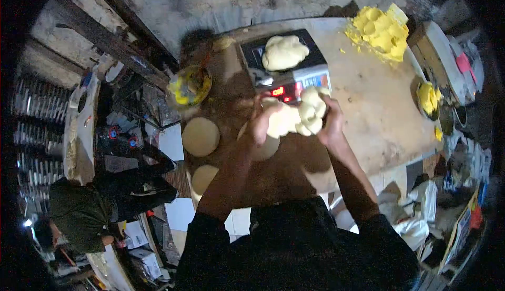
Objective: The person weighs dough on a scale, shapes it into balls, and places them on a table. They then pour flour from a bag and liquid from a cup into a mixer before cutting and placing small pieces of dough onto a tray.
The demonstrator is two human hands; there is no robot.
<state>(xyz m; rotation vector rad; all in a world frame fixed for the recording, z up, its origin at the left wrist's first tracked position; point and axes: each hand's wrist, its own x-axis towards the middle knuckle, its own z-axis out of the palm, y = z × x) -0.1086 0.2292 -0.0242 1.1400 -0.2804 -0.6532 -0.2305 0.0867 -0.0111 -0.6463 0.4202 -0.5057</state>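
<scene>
Pale dough point(284, 121) is held up between both my hands, close in front of a digital scale point(314, 54) with red lit digits. My left hand point(261, 121) has its fingers curled round the left side of it. On the other side, my right hand point(332, 122) grips a lumpy, folded part of the dough point(314, 108). A larger lump of dough point(284, 52) rests on the black pan of the scale. Below my left hand, a round dough ball point(264, 148) is partly covered by the hand and forearm.
More dough rounds point(201, 137) sit at the left of the wooden table point(368, 128). A bowl smeared with yellow point(189, 87) stands behind them. A yellow, butter-like mass point(379, 32) is at the back right, and a yellow-filled bowl point(429, 101) at the right edge. Another person point(84, 214) is at left.
</scene>
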